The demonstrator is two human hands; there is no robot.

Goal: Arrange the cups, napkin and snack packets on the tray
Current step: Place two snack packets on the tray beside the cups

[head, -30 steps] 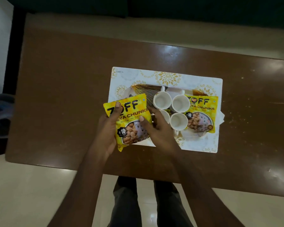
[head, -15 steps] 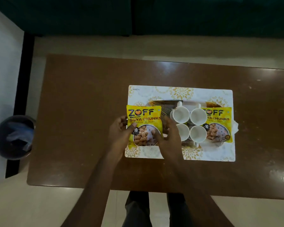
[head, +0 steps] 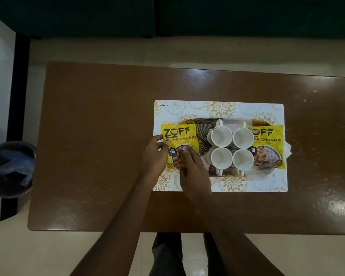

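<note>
L packet (head: 178, 136) lies at the tray's (head: 204, 129) left end, long axis near-to-far, print upright, just left of the cups (head: 221, 137). Both hands are on it from the near side. L hand (head: 155, 156) pinches its left edge, R hand (head: 190, 168) curls fingers over its near half. Neither's nearer. Next, prob.: square it w/ R packet (head: 267, 148), release.

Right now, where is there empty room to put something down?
The bare table left of the placemat is widest; also the strip beyond it and the stretch to its right. The tray is crowded: four cups between the left packet, held by the left hand and right hand, and the right packet.
</note>
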